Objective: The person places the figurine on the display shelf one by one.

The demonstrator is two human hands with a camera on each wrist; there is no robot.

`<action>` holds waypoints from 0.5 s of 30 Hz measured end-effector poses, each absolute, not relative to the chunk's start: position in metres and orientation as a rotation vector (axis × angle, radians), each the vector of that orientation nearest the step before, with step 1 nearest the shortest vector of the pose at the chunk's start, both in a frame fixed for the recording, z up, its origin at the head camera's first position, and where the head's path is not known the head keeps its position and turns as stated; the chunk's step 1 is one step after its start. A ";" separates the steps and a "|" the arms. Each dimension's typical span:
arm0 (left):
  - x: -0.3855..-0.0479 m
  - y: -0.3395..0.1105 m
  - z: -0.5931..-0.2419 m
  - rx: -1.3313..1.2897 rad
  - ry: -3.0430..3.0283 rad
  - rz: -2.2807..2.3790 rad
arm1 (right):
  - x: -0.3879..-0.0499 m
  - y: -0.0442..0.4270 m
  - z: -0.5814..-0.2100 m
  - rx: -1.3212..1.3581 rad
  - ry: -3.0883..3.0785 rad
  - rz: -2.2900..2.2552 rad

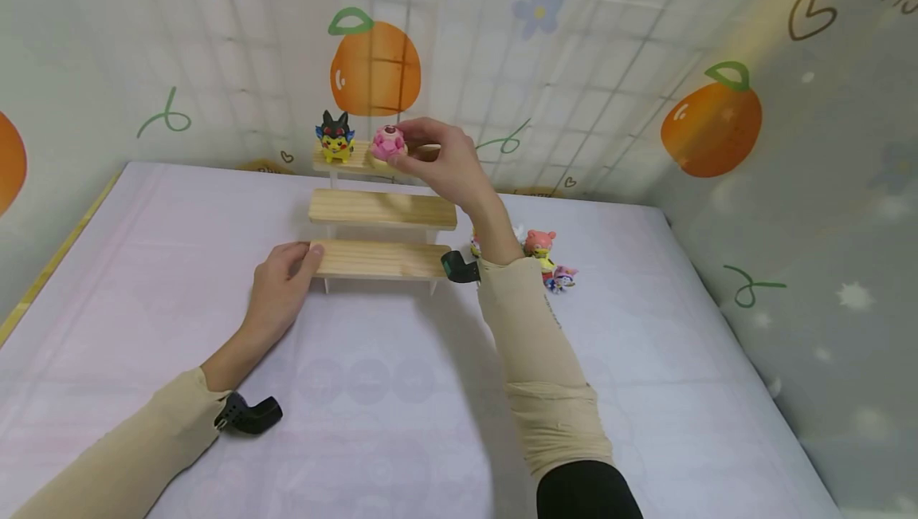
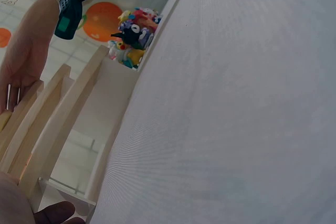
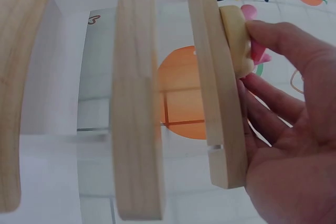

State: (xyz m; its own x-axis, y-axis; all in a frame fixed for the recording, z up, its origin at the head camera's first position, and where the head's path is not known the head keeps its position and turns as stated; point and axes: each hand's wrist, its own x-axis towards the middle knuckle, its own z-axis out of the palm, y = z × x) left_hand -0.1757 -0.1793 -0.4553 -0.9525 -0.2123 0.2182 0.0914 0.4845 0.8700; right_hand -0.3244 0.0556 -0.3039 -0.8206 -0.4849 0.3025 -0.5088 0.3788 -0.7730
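Note:
A three-tier display stand (image 1: 383, 208) with wooden shelves and pale supports stands on the table. My right hand (image 1: 452, 164) pinches a pink figurine (image 1: 388, 142) with a cream base between thumb and fingers, at the top shelf. In the right wrist view, that cream base (image 3: 239, 40) meets the top board. A yellow figurine with a black eared hood (image 1: 335, 136) stands on the same shelf, left of the pink one. My left hand (image 1: 280, 280) grips the left end of the bottom shelf, thumb on top; its other fingers are partly hidden.
Several small figurines (image 1: 540, 243) are clustered on the table right of the stand, partly behind my right forearm. A white cloth (image 1: 344, 439) covers the table. Behind the stand hangs a printed curtain (image 1: 473, 64) with oranges, a wire grid showing through.

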 end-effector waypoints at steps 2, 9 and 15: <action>-0.176 -0.180 -0.456 0.104 -2.435 -1.454 | -0.324 0.055 -0.304 0.935 -2.585 1.460; -0.176 -0.180 -0.457 0.096 -2.425 -1.457 | -0.322 0.056 -0.302 0.929 -2.614 1.432; -0.177 -0.179 -0.457 0.093 -2.429 -1.457 | -0.322 0.055 -0.299 0.937 -2.674 1.387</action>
